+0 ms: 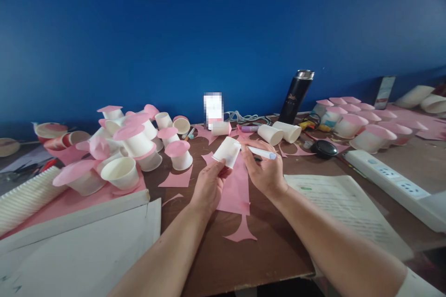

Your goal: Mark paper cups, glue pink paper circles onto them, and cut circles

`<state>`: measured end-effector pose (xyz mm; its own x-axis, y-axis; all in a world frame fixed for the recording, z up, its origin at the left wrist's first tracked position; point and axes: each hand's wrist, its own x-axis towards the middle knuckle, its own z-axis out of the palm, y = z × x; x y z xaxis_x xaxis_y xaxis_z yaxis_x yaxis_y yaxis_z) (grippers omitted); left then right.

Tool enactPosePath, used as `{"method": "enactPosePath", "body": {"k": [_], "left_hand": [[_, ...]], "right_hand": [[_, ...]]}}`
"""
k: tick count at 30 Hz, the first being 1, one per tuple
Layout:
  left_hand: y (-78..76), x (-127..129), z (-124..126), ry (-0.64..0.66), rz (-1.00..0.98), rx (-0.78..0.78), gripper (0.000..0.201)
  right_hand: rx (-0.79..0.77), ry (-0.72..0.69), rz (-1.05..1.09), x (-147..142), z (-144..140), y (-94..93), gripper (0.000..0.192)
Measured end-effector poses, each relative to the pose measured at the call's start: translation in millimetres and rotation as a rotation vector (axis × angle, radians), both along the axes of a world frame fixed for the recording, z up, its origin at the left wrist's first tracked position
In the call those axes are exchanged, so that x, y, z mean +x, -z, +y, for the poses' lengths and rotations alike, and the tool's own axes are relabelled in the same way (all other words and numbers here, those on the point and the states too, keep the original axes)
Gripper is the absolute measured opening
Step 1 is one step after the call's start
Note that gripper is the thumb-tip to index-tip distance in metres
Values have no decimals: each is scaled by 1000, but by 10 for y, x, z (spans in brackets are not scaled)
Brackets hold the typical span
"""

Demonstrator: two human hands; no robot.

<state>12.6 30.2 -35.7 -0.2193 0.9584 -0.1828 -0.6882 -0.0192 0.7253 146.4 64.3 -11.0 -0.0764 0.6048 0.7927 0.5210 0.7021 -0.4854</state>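
Observation:
My left hand (209, 183) holds a white paper cup (227, 151) tilted on its side, just above the brown table (265, 250). My right hand (263, 167) grips a white pen-like stick (260, 151), whose end rests against the cup's side. Under both hands lies a sheet of pink paper (237, 190) with cut-out shapes.
Many white cups with pink paper lids (135, 141) crowd the left; more of these cups (362, 123) stand at the right. A black flask (296, 96), a power strip (393, 183), an open book (344, 204), white boards (80, 246) and a stack of cups (24, 197) surround the hands.

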Motion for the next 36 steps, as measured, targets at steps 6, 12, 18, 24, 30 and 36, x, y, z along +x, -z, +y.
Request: {"method": "enactPosePath", "body": {"k": [6, 12, 18, 24, 30, 36], "left_hand": [[-18, -12, 1, -14, -70, -22, 12], [-57, -16, -11, -26, -91, -41, 8], [-62, -24, -5, -35, -109, -58, 7], [-68, -26, 1, -43, -115, -69, 6], [-62, -25, 8, -46, -125, -62, 6], [-63, -21, 3, -53, -129, -84, 7]], "right_hand": [[-3, 0, -3, 1, -4, -15, 16], [6, 9, -11, 1, 5, -8, 16], [16, 14, -9, 4, 11, 1, 15], [0, 13, -6, 5, 5, 4, 15], [14, 16, -11, 2, 5, 1, 14], [18, -6, -23, -4, -1, 26, 14]]}}
